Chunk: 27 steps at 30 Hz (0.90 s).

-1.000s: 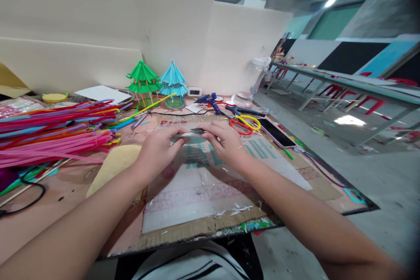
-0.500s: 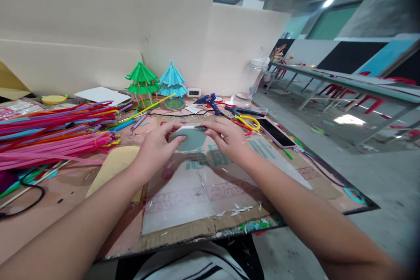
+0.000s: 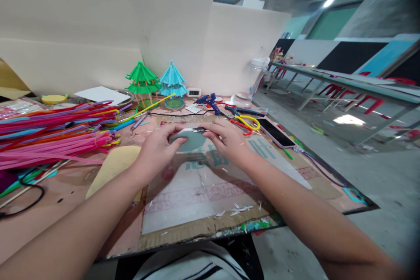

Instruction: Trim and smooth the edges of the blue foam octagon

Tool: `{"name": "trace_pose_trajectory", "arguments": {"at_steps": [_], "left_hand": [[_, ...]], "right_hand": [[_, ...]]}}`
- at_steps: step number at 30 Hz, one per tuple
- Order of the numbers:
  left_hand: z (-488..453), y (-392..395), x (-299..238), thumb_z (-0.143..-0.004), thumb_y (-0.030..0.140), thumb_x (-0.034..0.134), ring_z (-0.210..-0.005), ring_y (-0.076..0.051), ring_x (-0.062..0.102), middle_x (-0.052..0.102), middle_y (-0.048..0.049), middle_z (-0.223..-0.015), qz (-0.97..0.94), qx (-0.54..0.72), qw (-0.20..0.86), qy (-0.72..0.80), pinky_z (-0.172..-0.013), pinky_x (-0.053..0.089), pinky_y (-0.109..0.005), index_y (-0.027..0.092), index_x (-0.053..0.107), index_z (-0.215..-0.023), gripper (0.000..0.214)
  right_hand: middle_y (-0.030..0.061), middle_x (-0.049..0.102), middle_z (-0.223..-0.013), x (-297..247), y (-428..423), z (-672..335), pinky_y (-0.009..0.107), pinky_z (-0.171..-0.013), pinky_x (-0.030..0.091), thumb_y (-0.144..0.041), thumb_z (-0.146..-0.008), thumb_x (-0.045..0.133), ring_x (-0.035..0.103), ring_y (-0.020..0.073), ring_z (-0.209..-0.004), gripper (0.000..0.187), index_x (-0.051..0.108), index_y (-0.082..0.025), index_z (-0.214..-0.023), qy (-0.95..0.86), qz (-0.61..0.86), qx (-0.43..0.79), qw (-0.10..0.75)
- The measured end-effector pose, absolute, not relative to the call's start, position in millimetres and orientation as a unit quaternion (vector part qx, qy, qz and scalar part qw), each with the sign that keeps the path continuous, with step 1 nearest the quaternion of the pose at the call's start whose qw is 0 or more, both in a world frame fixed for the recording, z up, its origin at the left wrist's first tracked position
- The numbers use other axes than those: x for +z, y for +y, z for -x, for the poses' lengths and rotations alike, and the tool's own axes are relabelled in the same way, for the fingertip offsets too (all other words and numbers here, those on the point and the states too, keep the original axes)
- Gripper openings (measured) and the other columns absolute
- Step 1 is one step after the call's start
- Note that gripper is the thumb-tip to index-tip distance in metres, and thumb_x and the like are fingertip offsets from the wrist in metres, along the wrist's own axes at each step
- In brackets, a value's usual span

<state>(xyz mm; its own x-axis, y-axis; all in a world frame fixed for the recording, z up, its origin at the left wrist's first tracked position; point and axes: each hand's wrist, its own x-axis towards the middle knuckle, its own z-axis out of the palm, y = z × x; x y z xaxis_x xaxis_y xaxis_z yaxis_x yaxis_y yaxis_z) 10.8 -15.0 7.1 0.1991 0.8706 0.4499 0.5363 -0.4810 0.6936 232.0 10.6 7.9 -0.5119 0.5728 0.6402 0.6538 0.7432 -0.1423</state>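
Head view: disc (image 3: 192, 141) gripped in left hand (image 3: 159, 148), blade (image 3: 198, 130) pinched in right hand (image 3: 228, 141); edge trimming seemingly underway, unfinished.

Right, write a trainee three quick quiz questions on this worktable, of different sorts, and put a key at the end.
1. What is the left hand holding? A) a glue gun; B) a clear bottle; C) a flat grey-green disc
2. True or false: in the picture, the dark-screened phone lies to the right of the scissors.
3. Fill in: the model standing beside the green-roofed model has a ____ roof.

Key: 1. C; 2. True; 3. light blue
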Motion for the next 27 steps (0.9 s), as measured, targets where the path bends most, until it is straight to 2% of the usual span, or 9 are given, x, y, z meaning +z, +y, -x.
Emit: {"name": "trace_pose_trajectory", "arguments": {"at_steps": [7,15,22,27], "left_hand": [[-10.0,-13.2,4.3,-0.085,0.025,0.059,-0.085,-0.019,0.064,0.073,-0.0016,-0.094,-0.752,0.414,0.199,0.473,-0.078,0.047,-0.031,0.021,0.069,-0.098,0.017],[-9.5,-10.9,7.4,-0.084,0.024,0.061,-0.074,-0.017,0.062,0.072,-0.0015,-0.087,-0.741,0.421,0.196,0.485,-0.065,0.045,-0.026,0.019,0.069,-0.096,0.016],[-11.4,-14.1,4.9,-0.086,0.027,0.058,-0.081,-0.019,0.064,0.073,-0.0012,-0.093,-0.755,0.407,0.18,0.482,-0.077,0.048,-0.03,0.022,0.069,-0.1,0.019],[-13.4,-16.4,4.8,-0.086,0.028,0.057,-0.082,-0.02,0.064,0.074,-0.001,-0.093,-0.76,0.402,0.176,0.479,-0.079,0.048,-0.03,0.022,0.069,-0.1,0.019]], "right_hand": [[0.0048,0.062,-0.078,2.6,14.7,-232.1,0.029,-0.067,0.038,-0.046,-0.1,0.041,0.055,0.0176,-0.075,0.04,0.07,-0.02,-0.112,-0.867,0.352,-0.035,0.35],[0.004,0.06,-0.074,-0.8,15.9,-231.7,0.029,-0.066,0.039,-0.047,-0.1,0.04,0.055,0.0178,-0.073,0.042,0.07,-0.02,-0.113,-0.849,0.365,-0.025,0.38],[0.0047,0.061,-0.078,2.0,12.3,-229.3,0.029,-0.067,0.038,-0.047,-0.1,0.041,0.054,0.0179,-0.075,0.042,0.069,-0.021,-0.116,-0.862,0.36,-0.048,0.354],[0.0051,0.062,-0.079,2.1,9.5,-225.6,0.029,-0.066,0.037,-0.046,-0.1,0.04,0.054,0.0176,-0.074,0.042,0.069,-0.02,-0.117,-0.866,0.364,-0.053,0.339]]}}
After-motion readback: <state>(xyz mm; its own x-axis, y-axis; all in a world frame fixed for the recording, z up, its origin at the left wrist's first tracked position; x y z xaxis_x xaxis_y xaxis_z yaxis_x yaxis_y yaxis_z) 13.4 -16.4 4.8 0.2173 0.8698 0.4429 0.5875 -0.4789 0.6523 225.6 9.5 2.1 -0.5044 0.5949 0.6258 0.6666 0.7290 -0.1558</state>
